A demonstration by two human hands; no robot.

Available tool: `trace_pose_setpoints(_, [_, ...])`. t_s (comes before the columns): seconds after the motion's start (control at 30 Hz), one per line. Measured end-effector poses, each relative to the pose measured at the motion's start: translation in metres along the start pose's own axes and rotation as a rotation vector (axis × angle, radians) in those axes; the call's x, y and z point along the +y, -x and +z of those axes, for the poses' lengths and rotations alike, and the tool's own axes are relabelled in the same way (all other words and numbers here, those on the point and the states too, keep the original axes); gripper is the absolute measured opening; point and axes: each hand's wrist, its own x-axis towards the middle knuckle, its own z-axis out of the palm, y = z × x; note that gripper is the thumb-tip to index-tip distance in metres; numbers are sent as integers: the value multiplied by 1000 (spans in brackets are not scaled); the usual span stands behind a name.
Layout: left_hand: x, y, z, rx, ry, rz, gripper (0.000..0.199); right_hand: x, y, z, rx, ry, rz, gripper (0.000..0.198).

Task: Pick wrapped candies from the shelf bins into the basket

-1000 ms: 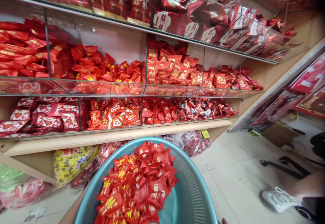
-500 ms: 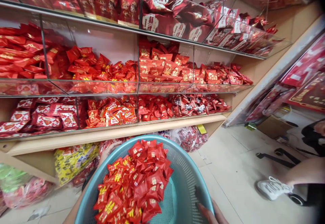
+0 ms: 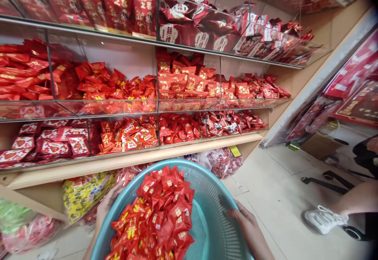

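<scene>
The basket (image 3: 208, 230) is held between the right grip (image 3: 248, 224), closed over its rim, and the left grip (image 3: 108, 200), closure hidden; red packets (image 3: 165, 211), heaped nearer the left, could be spilled by tilting.

Left hand (image 3: 110, 201) and right hand (image 3: 249, 224) are bare.

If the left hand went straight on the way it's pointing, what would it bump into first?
Probably the plastic-wrapped red bag under the shelf, ahead of the left hand along the outside of the teal basket. Depth is hard to judge, though.
</scene>
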Motion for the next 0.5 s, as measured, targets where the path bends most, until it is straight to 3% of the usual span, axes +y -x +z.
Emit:
trace_pose_setpoints(0.17, [-10, 22, -10, 63, 61, 25, 60, -28, -17, 10, -161, -51, 24, 42])
trace_pose_setpoints(0.3, [-17, 37, -20, 44, 81, -64, 64, -37, -40, 13, -233, -33, 12, 41])
trace_pose_setpoints(0.5, [-19, 77, -17, 161, -102, 87, 55, -44, -80, 21, -377, 30, 10, 34])
